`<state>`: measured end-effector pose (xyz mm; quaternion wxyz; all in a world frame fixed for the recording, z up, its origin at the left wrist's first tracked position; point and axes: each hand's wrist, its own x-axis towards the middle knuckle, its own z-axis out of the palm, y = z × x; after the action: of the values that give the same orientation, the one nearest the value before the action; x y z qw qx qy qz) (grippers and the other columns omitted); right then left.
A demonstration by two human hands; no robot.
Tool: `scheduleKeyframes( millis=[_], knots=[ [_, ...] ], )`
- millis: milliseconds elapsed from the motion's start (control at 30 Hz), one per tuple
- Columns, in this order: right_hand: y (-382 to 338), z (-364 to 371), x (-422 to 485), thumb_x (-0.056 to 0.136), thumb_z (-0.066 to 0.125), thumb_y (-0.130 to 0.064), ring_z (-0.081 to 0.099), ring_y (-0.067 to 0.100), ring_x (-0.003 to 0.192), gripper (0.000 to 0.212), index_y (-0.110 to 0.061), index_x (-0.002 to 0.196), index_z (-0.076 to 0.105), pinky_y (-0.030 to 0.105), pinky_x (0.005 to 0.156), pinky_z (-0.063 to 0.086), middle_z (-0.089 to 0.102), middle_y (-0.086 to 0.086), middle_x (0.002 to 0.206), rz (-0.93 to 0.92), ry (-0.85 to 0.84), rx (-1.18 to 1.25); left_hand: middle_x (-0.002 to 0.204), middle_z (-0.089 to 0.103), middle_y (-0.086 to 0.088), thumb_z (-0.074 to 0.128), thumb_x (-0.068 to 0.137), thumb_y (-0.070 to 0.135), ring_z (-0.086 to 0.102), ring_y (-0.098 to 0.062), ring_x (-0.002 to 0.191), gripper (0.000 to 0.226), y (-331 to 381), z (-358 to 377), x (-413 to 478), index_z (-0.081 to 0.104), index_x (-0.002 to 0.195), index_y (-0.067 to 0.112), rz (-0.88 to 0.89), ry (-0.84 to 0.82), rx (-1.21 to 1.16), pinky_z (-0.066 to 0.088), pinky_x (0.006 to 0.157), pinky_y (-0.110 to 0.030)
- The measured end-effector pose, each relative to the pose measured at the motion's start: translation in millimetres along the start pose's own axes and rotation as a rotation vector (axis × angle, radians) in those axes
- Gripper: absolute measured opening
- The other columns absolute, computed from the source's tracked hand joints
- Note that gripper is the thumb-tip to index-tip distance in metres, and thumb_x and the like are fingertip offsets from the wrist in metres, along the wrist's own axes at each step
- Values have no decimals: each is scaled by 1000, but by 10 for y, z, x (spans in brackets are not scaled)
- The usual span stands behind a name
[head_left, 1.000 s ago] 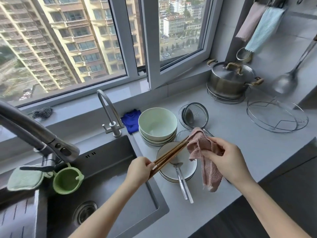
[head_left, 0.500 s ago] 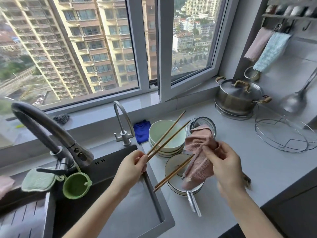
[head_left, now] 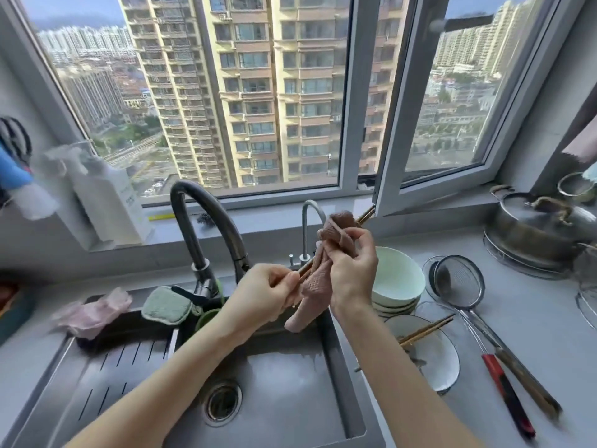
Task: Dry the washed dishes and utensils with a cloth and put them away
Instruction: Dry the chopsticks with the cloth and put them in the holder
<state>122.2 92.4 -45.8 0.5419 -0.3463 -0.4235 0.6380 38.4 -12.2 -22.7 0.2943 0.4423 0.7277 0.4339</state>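
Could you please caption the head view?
Left hand holds chopsticks; right hand grips pink cloth around them, above sink.

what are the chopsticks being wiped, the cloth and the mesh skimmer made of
The held chopsticks look like wood or bamboo: brown and matte. The cloth is a soft pink textile with a bumpy weave, hanging limp. The skimmer is metal, probably stainless steel: shiny rim, fine wire mesh.

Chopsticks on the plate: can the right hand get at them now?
Probably yes: nothing covers the loose chopsticks on the plate. But the right hand is full, gripping the pink cloth round other chopsticks.
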Motion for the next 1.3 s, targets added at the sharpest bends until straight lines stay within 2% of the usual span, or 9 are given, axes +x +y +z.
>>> scheduleKeyframes(
  millis=[233,367,533,600,700,867,1000,1100,1300],
  knots=[
    [-155,380,286,85,62,7,65,17,70,31,-22,79,53,35,66,58,64,3,79,-21,106,29,44,45,8,49,97,18,35,-3,36,31,-286,-754,-195,61,71,8,1,1,-35,26,38,-14],
    [-104,601,140,88,64,-2,61,11,82,28,-27,82,53,31,77,54,63,-7,86,-114,245,38,45,44,5,45,99,12,31,-5,34,31,-640,-1309,-244,54,70,7,-45,145,-212,25,35,-15],
    [467,1420,-727,85,63,-37,66,-1,81,12,-44,92,57,22,67,57,69,-16,91,-76,-277,-119,48,55,5,47,98,16,45,-6,42,25,-931,-1741,-218,59,78,9,-54,151,-307,37,42,-17],
    [632,1786,-928,90,63,-27,66,2,88,17,-37,101,55,17,69,53,66,-7,101,-164,-311,-125,49,57,4,49,98,17,48,-6,44,25,-1005,-1853,-233,60,77,10,-40,129,-286,40,44,-17],
    [733,2216,-1104,91,61,-9,64,5,74,25,-32,98,54,17,64,51,66,-7,92,-264,-300,-131,55,61,-4,52,96,18,53,-10,45,24,-1128,-2086,-318,62,79,4,-16,137,-288,43,44,-21],
    [814,2601,-1288,88,56,8,64,18,67,34,-26,84,56,28,53,52,70,3,76,-50,-427,-86,78,74,-13,64,88,26,71,-21,69,24,-1407,-2673,-497,69,89,3,-83,-47,-301,58,62,-30],
    [830,2768,-1378,82,56,17,62,23,64,41,-23,77,58,28,50,48,68,19,82,65,-657,-193,90,71,0,51,80,50,66,-13,84,38,-1573,-3394,-354,68,90,17,14,214,-246,53,80,-28],
    [864,2958,-1454,80,56,20,64,23,62,39,-19,77,57,27,51,50,67,14,79,168,-840,-248,106,70,4,49,78,48,63,-14,104,38,-1575,-3671,-203,65,101,22,121,109,-460,45,92,-31],
    [951,3347,-1557,79,54,23,63,20,58,38,-15,80,52,26,53,49,65,13,75,233,-931,-309,74,74,0,58,86,24,71,-12,73,17,-1619,-3843,-65,64,82,8,45,177,-700,54,75,-29]
  ],
)
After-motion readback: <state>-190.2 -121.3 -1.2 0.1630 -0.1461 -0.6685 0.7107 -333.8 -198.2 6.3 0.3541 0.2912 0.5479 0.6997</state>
